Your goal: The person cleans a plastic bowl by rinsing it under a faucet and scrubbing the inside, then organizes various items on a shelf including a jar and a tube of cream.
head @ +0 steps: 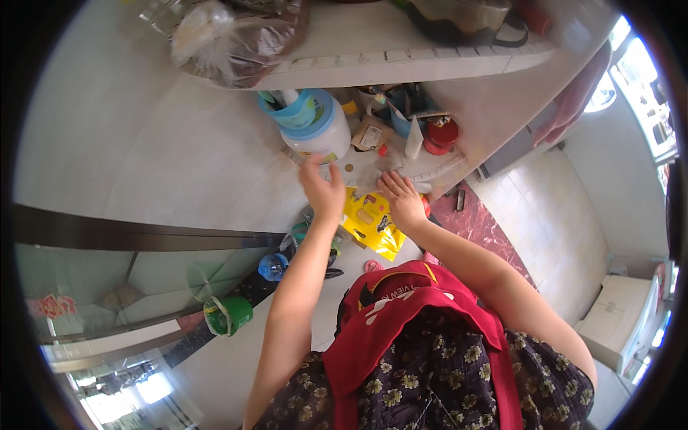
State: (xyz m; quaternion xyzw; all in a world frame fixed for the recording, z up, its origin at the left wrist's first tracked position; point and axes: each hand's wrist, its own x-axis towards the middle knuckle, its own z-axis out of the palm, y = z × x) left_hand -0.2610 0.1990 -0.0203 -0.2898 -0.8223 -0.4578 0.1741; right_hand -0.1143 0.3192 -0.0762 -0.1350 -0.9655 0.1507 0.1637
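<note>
My left hand [322, 191], slightly blurred, is raised with its fingers apart just in front of a white tub with a blue lid [322, 140]. A light blue basket [298, 110] rests on that tub. My right hand [400, 196] lies flat at the shelf's front edge, fingers spread, over or beside a clear plastic piece. Below the edge, between my forearms, hangs a yellow plastic bag [373, 220]. A small round disc [349, 167] lies on the shelf between my hands. Behind stand a brown packet with a label [371, 134], a white tube [414, 140] and a red round container [442, 137].
An upper tiled shelf [376, 70] overhangs the lower one and holds plastic bags [236, 43] and a pot-like vessel [457, 21]. On the floor at left are a blue plastic bottle [272, 267] and a green bucket [228, 316]. A cardboard box [613, 312] stands at right.
</note>
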